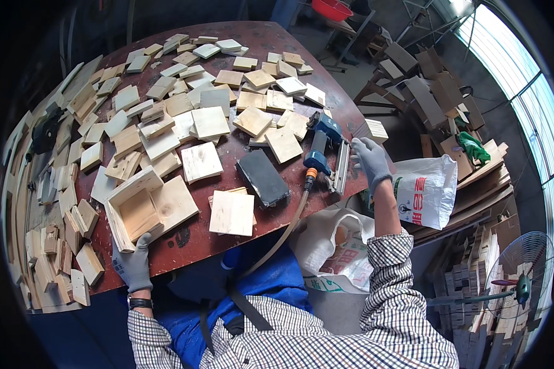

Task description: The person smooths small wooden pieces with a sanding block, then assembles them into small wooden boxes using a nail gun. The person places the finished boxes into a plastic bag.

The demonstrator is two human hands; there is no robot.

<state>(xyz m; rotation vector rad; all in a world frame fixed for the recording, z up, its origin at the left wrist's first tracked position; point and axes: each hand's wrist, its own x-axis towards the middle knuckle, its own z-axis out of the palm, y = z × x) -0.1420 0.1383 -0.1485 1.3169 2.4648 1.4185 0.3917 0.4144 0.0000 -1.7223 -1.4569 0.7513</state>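
Observation:
An open wooden box (143,212) of pale boards sits near the front edge of the dark red table, with a square board lying against its right side. My left hand (131,263), in a grey glove, is closed on the box's near corner, thumb on one side of the wall and fingers on the other. At the table's right edge my right hand (373,162), also gloved, has its fingers stretched out beside the metal magazine of a blue nail gun (319,147). Whether the fingertips touch it, I cannot tell. The nail gun's hose (293,222) runs toward me.
Many loose wooden squares (210,122) cover the red table (203,249). A black block (263,177) lies left of the nail gun. White sacks (429,190) stand below on the right, near a fan (522,288) and stacked boards (468,301).

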